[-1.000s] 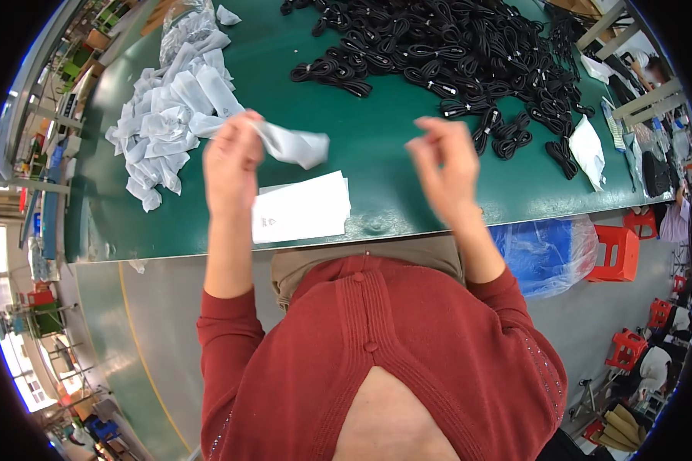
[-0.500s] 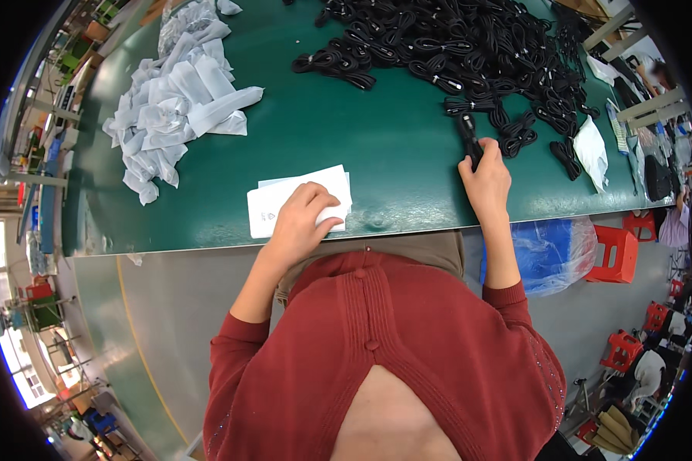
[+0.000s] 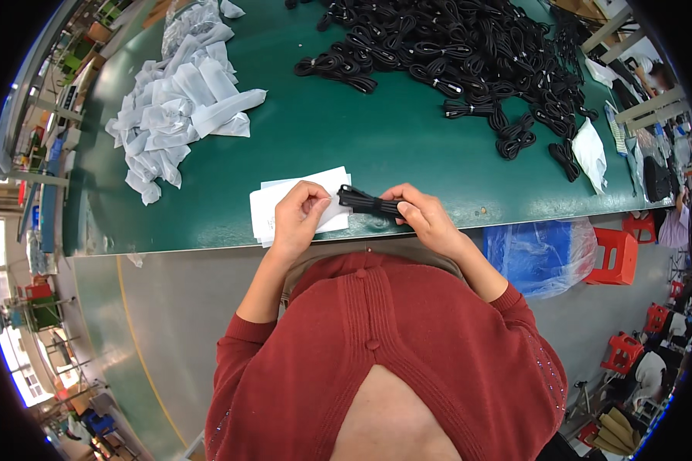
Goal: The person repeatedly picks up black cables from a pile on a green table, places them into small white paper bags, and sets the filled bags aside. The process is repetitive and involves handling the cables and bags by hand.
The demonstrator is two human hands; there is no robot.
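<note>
A bundled black cable [image 3: 367,202] is held by its right end in my right hand [image 3: 432,223], low over the table near its front edge. Its free looped end points left, at the right edge of a small stack of flat white bags [image 3: 269,201]. My left hand [image 3: 298,219] rests on that stack, thumb and fingertips pinched at the edge of the top bag. The heap of black cable bundles [image 3: 469,50] lies at the far right. Filled whitish bags [image 3: 181,107] are piled at the far left.
The green table [image 3: 284,146] ends just before my body. On its right side lie a single cable bundle [image 3: 564,159] and a crumpled white bag [image 3: 590,154]. Below the right edge are a blue container under clear plastic [image 3: 534,257] and a red stool [image 3: 613,255].
My right hand has brought the cable bundle left and nearer, from beside the heap to the white bags. My left hand has gone from lying over the stack to pinching a bag's edge.
</note>
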